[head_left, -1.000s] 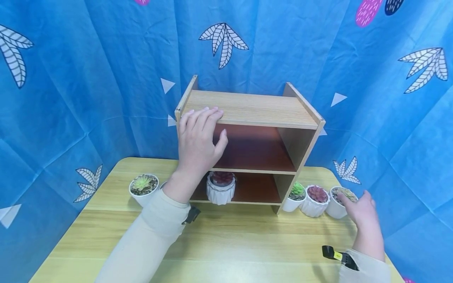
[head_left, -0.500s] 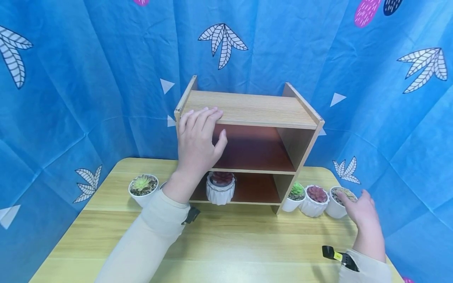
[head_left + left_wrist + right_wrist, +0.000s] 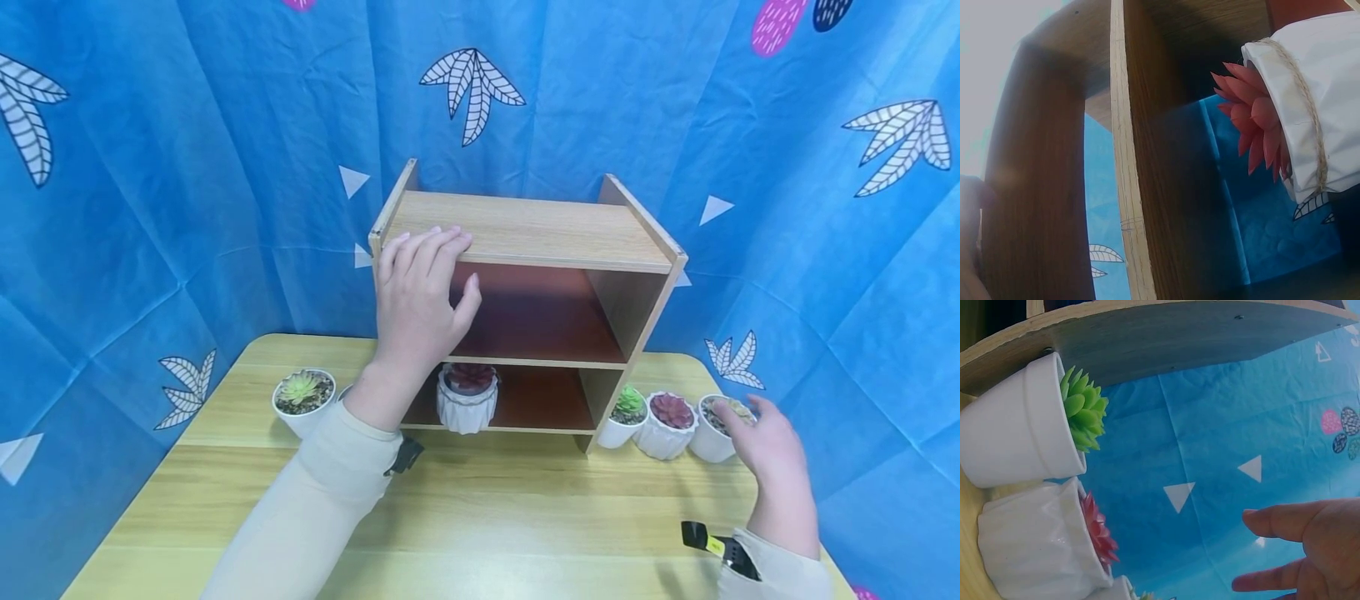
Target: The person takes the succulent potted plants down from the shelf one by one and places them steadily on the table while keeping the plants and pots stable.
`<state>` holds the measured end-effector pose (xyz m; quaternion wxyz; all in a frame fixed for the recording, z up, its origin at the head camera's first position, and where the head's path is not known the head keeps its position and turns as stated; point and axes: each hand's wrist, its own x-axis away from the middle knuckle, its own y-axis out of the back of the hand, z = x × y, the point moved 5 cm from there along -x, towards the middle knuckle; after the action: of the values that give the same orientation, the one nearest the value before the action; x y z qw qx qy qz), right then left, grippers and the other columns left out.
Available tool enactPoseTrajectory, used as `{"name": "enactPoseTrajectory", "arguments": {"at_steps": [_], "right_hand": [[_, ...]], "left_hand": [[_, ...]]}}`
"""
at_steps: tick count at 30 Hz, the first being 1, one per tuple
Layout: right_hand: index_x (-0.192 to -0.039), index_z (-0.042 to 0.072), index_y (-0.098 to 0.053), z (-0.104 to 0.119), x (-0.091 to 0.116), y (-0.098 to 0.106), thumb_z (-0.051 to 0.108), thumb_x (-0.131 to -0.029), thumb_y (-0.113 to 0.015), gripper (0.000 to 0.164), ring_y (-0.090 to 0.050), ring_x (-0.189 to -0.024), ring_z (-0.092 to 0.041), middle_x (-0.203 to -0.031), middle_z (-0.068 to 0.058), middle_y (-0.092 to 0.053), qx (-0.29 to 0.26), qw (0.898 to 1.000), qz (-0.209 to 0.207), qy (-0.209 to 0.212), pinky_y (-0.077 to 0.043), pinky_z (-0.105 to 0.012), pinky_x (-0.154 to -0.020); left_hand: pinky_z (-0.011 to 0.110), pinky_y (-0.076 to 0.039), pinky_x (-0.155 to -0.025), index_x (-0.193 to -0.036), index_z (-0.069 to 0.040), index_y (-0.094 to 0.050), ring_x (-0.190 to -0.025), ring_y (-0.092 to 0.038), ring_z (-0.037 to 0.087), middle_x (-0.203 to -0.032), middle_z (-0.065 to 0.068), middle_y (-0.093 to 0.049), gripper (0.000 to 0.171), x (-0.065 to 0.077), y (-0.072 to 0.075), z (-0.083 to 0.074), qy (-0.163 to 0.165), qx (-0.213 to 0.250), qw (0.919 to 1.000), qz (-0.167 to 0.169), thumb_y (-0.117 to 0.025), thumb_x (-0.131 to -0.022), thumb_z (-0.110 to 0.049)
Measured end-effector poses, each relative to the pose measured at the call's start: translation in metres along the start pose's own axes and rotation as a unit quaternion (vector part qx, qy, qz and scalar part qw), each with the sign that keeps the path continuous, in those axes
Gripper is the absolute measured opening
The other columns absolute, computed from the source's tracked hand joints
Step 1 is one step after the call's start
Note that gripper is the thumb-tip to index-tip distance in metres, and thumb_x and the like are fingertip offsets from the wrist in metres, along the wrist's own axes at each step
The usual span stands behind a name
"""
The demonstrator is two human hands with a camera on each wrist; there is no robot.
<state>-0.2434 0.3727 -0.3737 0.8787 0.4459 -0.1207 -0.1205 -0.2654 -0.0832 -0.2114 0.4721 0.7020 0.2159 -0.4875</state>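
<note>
My left hand rests on the top left front edge of a small wooden shelf unit, fingers over the top board and thumb held out to the side. On its bottom level stands a white pot with a dark red succulent; the left wrist view shows twine round this white pot. My right hand hovers by the rightmost white pot with a pale succulent. In the right wrist view the thumb and fingers of the right hand are extended and spread, with nothing between them.
Right of the shelf stand a white pot with a green succulent and a ribbed pot with a red one. A pale green succulent sits at left, a partly hidden pot beside it. Blue curtain surrounds the wooden table.
The fingers of my right hand have shifted slightly by the rightmost pot. My left hand stays on the shelf, and the pots have not moved.
</note>
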Motion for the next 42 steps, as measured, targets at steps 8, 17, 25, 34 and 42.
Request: {"name": "enactPoseTrajectory", "arguments": {"at_steps": [8,17,25,34,42], "right_hand": [[-0.149,-0.01,-0.031,0.013,0.008,0.005,0.057,-0.102,-0.038,0.083,-0.042,-0.125,-0.058,-0.142,-0.038,-0.042,0.008,0.998,-0.034,0.049,-0.038,-0.069,-0.096],[-0.145,-0.008,-0.042,0.03,0.02,0.013,0.056,-0.102,-0.04,0.078,-0.048,-0.121,-0.055,-0.136,-0.036,-0.05,0.003,0.996,-0.066,0.065,-0.041,-0.066,-0.091],[-0.14,-0.006,-0.05,0.046,0.033,0.02,0.054,-0.102,-0.043,0.071,-0.051,-0.117,-0.052,-0.13,-0.033,-0.056,-0.013,0.991,-0.101,0.083,-0.041,-0.063,-0.089],[-0.142,-0.003,-0.05,0.065,0.042,0.022,0.056,-0.101,-0.042,0.072,-0.048,-0.121,-0.052,-0.133,-0.032,-0.055,-0.025,0.989,-0.113,0.093,-0.04,-0.066,-0.092],[-0.14,0.0,-0.053,0.083,0.049,0.03,0.052,-0.101,-0.047,0.065,-0.05,-0.122,-0.051,-0.134,-0.03,-0.057,-0.038,0.981,-0.144,0.123,-0.04,-0.065,-0.092]], "left_hand": [[0.044,-0.026,-0.116,-0.131,-0.011,-0.063,-0.13,-0.051,0.027,-0.136,0.006,-0.062,0.043,0.0,0.0,0.0,-0.002,-0.001,1.0,-0.005,-0.06,-0.092,-0.028],[0.044,-0.026,-0.116,-0.131,-0.011,-0.063,-0.129,-0.051,0.027,-0.135,0.006,-0.062,0.043,0.0,-0.001,0.0,-0.004,-0.003,1.0,-0.005,-0.062,-0.091,-0.027],[0.044,-0.026,-0.116,-0.131,-0.011,-0.063,-0.13,-0.051,0.027,-0.135,0.006,-0.062,0.042,0.0,-0.001,0.0,-0.004,-0.002,1.0,-0.003,-0.057,-0.094,-0.03],[0.044,-0.026,-0.115,-0.132,-0.011,-0.062,-0.13,-0.05,0.027,-0.135,0.006,-0.062,0.044,0.001,-0.001,0.0,-0.003,-0.005,1.0,-0.003,-0.059,-0.093,-0.029],[0.044,-0.026,-0.116,-0.132,-0.011,-0.063,-0.13,-0.05,0.027,-0.135,0.006,-0.062,0.044,0.001,-0.002,-0.001,-0.002,-0.006,1.0,-0.005,-0.06,-0.092,-0.028]]}}
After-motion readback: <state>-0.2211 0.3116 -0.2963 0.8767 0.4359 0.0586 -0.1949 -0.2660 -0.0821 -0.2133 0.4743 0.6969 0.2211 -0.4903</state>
